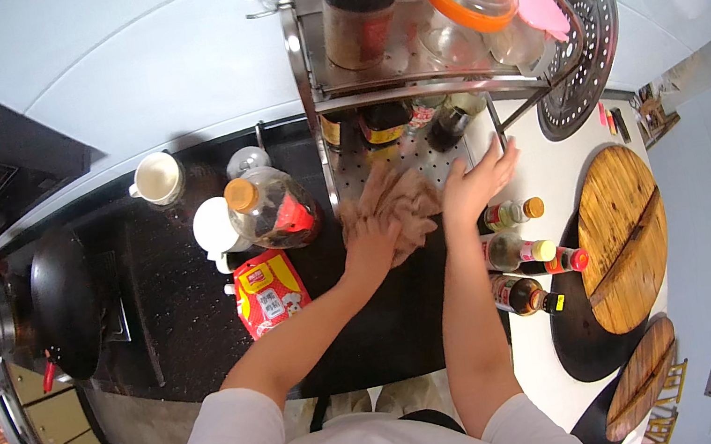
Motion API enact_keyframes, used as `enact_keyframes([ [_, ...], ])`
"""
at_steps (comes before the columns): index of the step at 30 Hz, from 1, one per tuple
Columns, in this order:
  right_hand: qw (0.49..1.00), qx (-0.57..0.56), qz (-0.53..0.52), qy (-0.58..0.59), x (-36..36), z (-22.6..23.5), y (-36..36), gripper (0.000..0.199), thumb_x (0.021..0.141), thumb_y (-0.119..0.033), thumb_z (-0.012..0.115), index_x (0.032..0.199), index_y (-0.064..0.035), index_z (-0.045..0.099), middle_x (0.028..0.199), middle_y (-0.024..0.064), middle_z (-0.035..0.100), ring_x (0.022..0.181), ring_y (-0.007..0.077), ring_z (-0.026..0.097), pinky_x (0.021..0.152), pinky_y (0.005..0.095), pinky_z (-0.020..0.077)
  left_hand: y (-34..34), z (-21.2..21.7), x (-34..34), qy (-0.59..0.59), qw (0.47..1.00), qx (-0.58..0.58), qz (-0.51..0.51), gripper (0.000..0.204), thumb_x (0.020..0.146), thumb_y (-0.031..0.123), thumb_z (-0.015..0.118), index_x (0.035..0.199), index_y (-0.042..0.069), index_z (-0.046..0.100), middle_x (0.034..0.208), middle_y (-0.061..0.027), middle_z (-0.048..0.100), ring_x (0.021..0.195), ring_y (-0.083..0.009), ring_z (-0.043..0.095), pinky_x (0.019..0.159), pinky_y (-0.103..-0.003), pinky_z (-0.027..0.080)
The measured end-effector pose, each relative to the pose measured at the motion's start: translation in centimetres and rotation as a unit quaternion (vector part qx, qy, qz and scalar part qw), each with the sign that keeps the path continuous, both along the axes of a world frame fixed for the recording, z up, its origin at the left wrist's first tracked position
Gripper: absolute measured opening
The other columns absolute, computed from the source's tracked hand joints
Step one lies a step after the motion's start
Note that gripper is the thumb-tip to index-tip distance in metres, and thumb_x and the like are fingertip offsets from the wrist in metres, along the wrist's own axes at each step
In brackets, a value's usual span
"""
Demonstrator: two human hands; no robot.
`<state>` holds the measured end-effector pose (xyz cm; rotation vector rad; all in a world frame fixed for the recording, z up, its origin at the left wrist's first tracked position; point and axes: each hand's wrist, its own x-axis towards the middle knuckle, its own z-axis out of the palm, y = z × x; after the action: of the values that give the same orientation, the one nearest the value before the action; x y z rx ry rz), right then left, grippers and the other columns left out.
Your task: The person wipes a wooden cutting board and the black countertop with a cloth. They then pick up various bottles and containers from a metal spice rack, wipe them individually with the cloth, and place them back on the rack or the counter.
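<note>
My left hand (369, 246) presses and bunches a brown cloth (402, 214) on the perforated metal bottom shelf (450, 162) of a rack, at its front edge. Beside the rack's right front post, my right hand (482, 183) is open, its fingers apart; whether it touches the post I cannot tell. At the back of that shelf stand a dark jar (386, 124) and a tilted dark bottle (450, 122). Left of the cloth is a glass jar (276, 212) with an orange-brown lid and dark contents. A red and yellow pouch (270, 292) lies in front of it.
Several bottles (520, 293) lie or lean right of my right forearm. Round wooden lids (622, 237) lie farther right. White mugs (216, 228) stand left of the jar, and a black wok (65, 302) is far left. The upper rack shelf (436, 84) overhangs the cloth, holding jars.
</note>
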<state>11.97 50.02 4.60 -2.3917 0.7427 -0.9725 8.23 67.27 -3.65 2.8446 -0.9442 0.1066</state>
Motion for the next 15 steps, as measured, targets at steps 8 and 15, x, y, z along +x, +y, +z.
enact_keyframes([
  [8,0.927,0.158,0.294,-0.171,10.2,2.3,9.0,0.040,0.085,-0.012,0.067,0.122,-0.0008,0.057,0.119,0.0223,0.059,0.109,0.0367,0.058,0.093,0.0408,0.0456,7.4,-0.5,-8.4,0.070,0.997,-0.037,0.016,0.058,0.073,0.031,0.075,0.123,0.009,0.056,0.113,-0.0218,0.053,0.119,-0.0417,0.046,0.102,-0.064,0.036],
  [15,0.956,0.138,0.257,-0.037,12.9,0.8,8.6,0.031,0.089,-0.022,0.070,0.106,0.0028,0.061,0.093,0.0163,0.067,0.086,0.0319,0.063,0.082,0.0389,0.0484,6.6,0.4,-11.3,0.180,0.979,0.001,0.097,0.074,0.075,0.032,0.078,0.138,0.011,0.045,0.127,-0.0292,0.047,0.119,-0.0493,0.048,0.097,-0.060,0.043],
])
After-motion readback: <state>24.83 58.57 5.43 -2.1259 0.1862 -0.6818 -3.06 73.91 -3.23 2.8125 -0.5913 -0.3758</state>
